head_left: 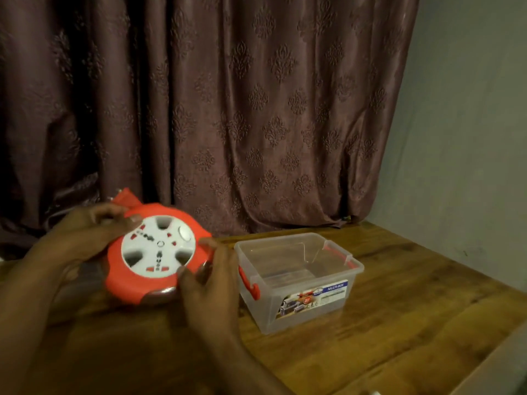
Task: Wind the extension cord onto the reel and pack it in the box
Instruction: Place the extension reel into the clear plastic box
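dim rm: brown patterned curtain [242,109] behind, plain grey wall [467,138] at rt, wood counter [399,323] below.

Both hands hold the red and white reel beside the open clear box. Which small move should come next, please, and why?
Probably carry the round red and white cord reel rightward and lower it into the clear plastic box. The left hand and right hand both grip it above the wooden table, no loose cord shows, and the box stands open and looks empty.

You hold the reel [157,253] above the tabletop [399,323], left hand [82,235] on its left edge, right hand [208,283] on its right | box [299,280] on tabletop, just right of reel | curtain [228,109] behind both
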